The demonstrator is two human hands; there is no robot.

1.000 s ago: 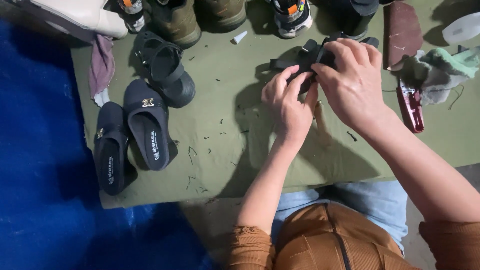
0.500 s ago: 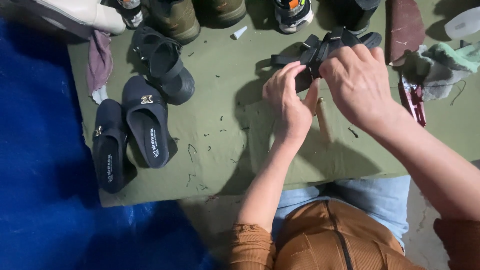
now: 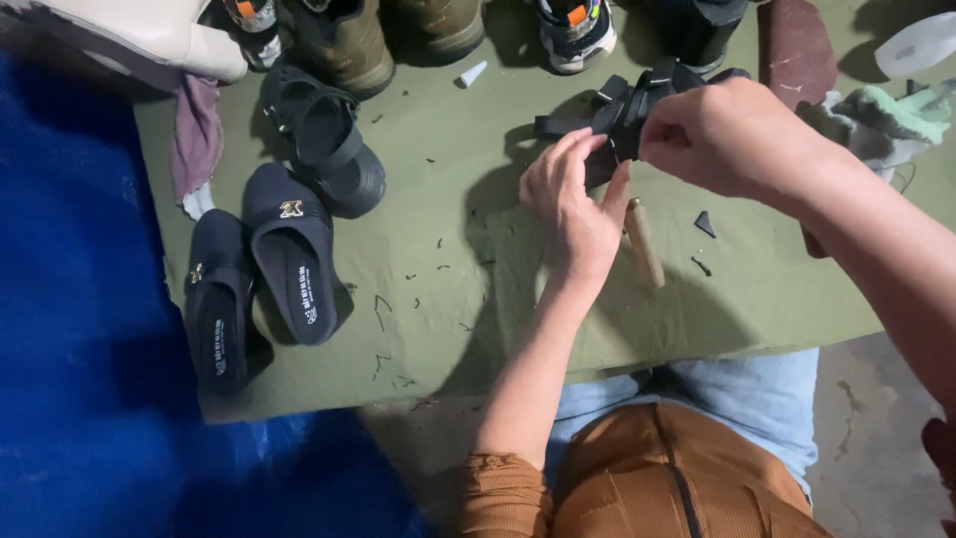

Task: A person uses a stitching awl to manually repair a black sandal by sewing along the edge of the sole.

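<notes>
On the olive-green cloth [image 3: 448,329] you have a pair of dark navy slip-on sandals [image 3: 254,289] at the left, a black strapped sandal [image 3: 329,149] above them, a mauve rag [image 3: 194,139] beside it, and brown boots [image 3: 349,40] along the top edge.

Bare olive worktop [image 3: 438,329] lying open between dark slippers [image 3: 264,274] and left hand [image 3: 576,199]; shoe row [image 3: 398,35] blocking far edge; wooden handle [image 3: 644,242] lying beside wrist.

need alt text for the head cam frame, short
Both hands, left hand and right hand, grip a black strappy sandal over an olive green cloth. A wooden handle lies beneath them; a pair of dark slides sits to the left.
</notes>
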